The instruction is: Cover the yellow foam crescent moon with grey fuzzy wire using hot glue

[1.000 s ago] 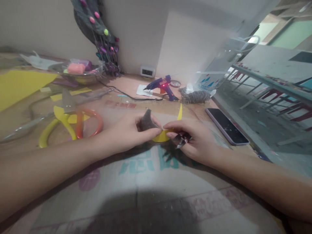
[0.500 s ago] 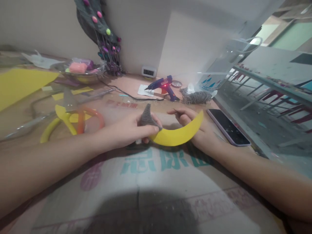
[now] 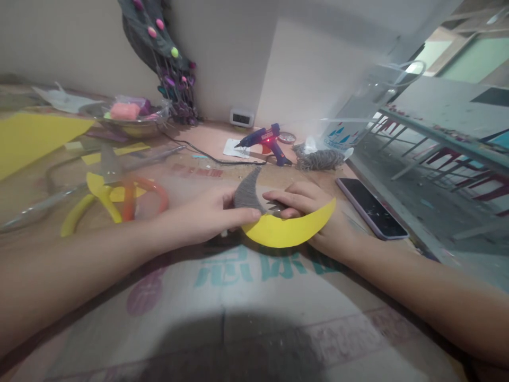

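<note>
A yellow crescent [image 3: 288,231], flat like card, is held up over the cardboard. Grey yarn [image 3: 247,192] is wound closely round its left horn, while the rest of the crescent shows bare yellow. My left hand [image 3: 226,212] grips it where the yarn ends, thumb on the front face. Inside the curve, my right hand [image 3: 298,201] has its fingers closed on what looks like a loose grey strand of the yarn. The crescent's right part hides some of that hand.
Behind stand a blue glue gun [image 3: 264,139] with a red light, a grey yarn skein [image 3: 320,158] and a small clock [image 3: 242,118]. A phone [image 3: 371,208] lies right. Scissors with yellow and orange handles [image 3: 129,199], yellow sheet [image 3: 40,140] and a bowl [image 3: 137,127] are left.
My right hand has moved left and down into the crescent's curve, near my left thumb. The crescent has turned slightly, so its wrapped horn shows broader.
</note>
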The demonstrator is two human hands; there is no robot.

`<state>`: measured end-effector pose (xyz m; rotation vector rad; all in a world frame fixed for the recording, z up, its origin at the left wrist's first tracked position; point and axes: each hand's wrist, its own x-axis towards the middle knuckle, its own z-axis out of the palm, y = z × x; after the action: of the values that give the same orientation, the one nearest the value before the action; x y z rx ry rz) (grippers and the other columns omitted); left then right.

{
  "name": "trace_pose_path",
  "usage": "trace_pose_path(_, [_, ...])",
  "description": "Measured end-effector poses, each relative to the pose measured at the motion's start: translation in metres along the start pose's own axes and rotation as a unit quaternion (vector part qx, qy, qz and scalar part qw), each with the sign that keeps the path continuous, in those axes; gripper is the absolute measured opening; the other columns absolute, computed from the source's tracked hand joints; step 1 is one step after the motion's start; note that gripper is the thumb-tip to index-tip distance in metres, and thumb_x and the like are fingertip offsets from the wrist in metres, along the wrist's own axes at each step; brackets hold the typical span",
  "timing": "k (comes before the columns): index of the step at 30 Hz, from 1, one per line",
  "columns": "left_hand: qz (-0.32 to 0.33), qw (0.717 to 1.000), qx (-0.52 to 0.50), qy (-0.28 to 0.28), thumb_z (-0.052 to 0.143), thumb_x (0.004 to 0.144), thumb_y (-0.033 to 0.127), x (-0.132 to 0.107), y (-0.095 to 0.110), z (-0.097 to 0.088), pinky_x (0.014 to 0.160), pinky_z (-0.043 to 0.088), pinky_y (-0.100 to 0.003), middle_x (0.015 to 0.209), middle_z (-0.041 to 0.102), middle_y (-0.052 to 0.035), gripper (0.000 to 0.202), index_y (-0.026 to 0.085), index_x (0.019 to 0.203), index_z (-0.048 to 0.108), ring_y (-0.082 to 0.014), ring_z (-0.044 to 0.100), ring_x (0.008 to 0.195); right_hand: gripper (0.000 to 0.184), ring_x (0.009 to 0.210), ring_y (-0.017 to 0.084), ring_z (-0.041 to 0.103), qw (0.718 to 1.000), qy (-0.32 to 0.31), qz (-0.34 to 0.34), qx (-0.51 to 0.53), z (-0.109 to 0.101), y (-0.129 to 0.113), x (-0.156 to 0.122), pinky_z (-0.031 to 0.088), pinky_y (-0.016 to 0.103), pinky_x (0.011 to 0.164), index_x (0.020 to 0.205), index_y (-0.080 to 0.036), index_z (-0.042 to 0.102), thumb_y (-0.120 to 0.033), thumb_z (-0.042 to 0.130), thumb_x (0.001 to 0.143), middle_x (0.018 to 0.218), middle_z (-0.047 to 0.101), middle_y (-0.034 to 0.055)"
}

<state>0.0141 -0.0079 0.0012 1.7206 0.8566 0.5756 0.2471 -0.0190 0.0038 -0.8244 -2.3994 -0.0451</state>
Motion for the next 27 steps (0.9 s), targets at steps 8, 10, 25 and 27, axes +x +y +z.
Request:
trace_pose_path(8, [0.004, 0.999, 0.039, 0.016, 0.055, 0.078, 0.028, -0.0015, 0.0011, 0.0018, 0.058, 0.045, -0.024, 0.074, 0.063, 0.0018, 0.012, 0.020, 0.080, 0.064, -0.0154, 0.058, 0.068, 0.033, 0.072, 0.017, 0.055, 0.995, -0.027, -0.060, -0.077, -0.0003, -0.0003, -0.0009, 0.036, 0.033, 0.066, 0.112, -0.020, 0.068, -0.038, 0.043, 0.100, 0.080, 0.064, 0.0049])
trace_pose_path(10, [0.000, 0.999, 0.048, 0.015, 0.056, 0.077, 0.029, -0.0016, 0.0017, 0.0021, 0.057, 0.045, -0.024, 0.070, 0.062, 0.0019, 0.012, 0.021, 0.079, 0.064, -0.0163, 0.059, 0.068, 0.033, 0.071, 0.017, 0.054, 0.993, -0.027, -0.072, -0.086, -0.0004, -0.0012, -0.0014, 0.035, 0.032, 0.065, 0.112, -0.020, 0.067, -0.038, 0.042, 0.100, 0.080, 0.064, 0.0048])
trace_pose_path(25, [0.004, 0.998, 0.057, 0.014, 0.055, 0.076, 0.029, -0.0020, -0.0011, 0.0022, 0.055, 0.044, -0.023, 0.067, 0.061, 0.0023, 0.012, 0.021, 0.078, 0.064, -0.0157, 0.057, 0.065, 0.030, 0.070, 0.016, 0.055, 0.993, -0.024, -0.079, -0.089, -0.0004, 0.0003, -0.0016, 0.034, 0.032, 0.064, 0.109, -0.019, 0.067, -0.037, 0.045, 0.099, 0.079, 0.065, 0.0043])
trace_pose_path(27, [0.006, 0.998, 0.057, 0.008, 0.054, 0.078, 0.029, -0.0020, -0.0022, 0.0021, 0.058, 0.046, -0.023, 0.072, 0.063, 0.0023, 0.012, 0.021, 0.081, 0.063, -0.0157, 0.058, 0.067, 0.029, 0.069, 0.015, 0.054, 0.992, -0.023, -0.085, -0.088, -0.0011, -0.0009, -0.0006, 0.035, 0.031, 0.063, 0.107, -0.018, 0.068, -0.036, 0.046, 0.099, 0.078, 0.065, 0.0044])
